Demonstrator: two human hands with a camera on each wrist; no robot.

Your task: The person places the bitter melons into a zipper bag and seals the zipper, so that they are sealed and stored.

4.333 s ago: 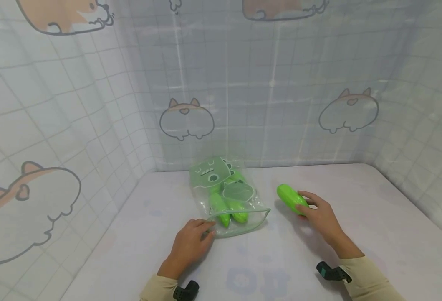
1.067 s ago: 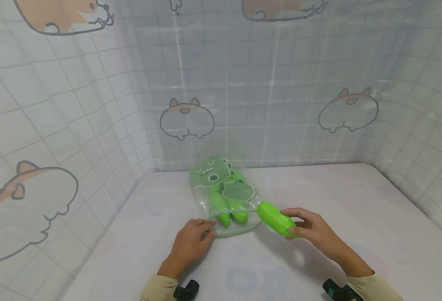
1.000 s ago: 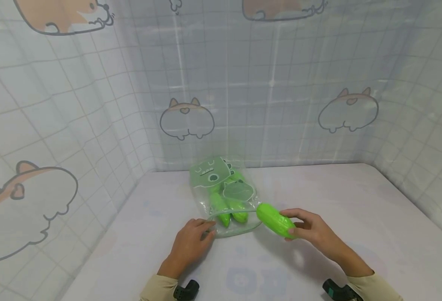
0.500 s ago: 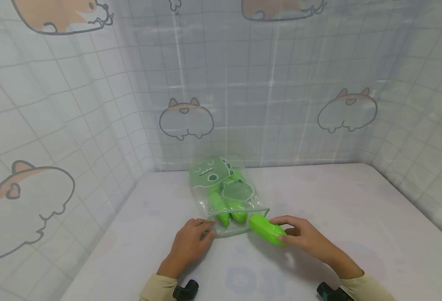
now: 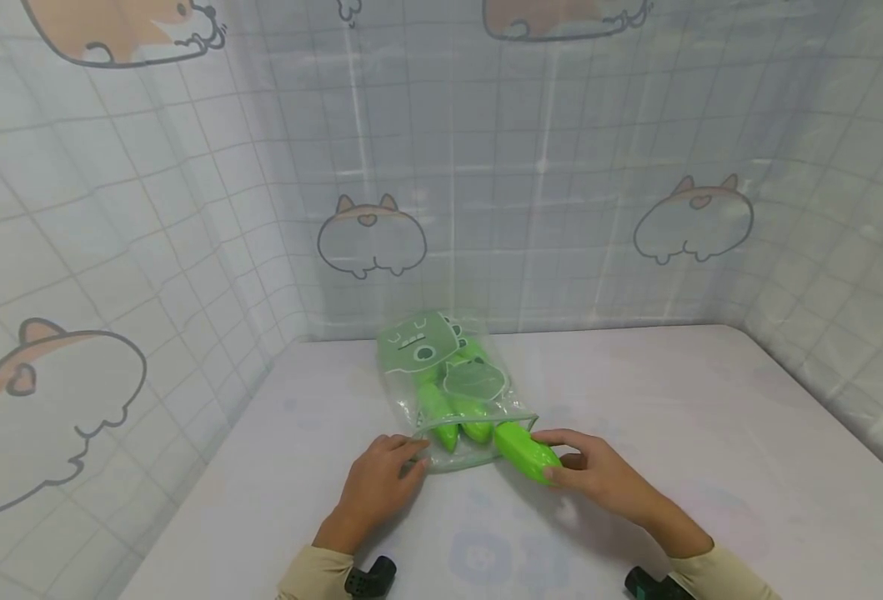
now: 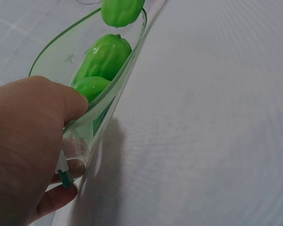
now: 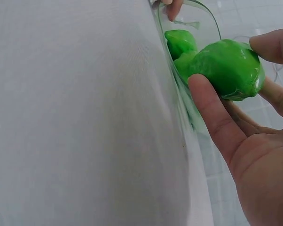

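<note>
A clear zip bag [image 5: 413, 346] with green cartoon prints lies near the back of the table, its mouth spread toward me. Several bright green toy cucumbers [image 5: 437, 404] are inside. My left hand [image 5: 381, 483] pinches the left corner of the mouth; in the left wrist view the thumb lies over the rim, close to a white-and-green zip slider [image 6: 64, 172]. Another toy cucumber [image 5: 525, 454] is gripped between thumb and fingers of my right hand [image 5: 599, 471]. Its far end is at the right part of the bag's mouth, tilted toward the cucumbers inside.
The pale table [image 5: 261, 467] carries faint prints. Grid-patterned curtains [image 5: 591, 150] with cartoon dogs rise at the back and both sides. Black wrist devices sit on both forearms, the left device [image 5: 372, 577] at the lower edge of the head view.
My right hand has carried the toy cucumber leftward and nearer, from the right of the bag to its mouth. My left hand has stayed at the bag's corner.
</note>
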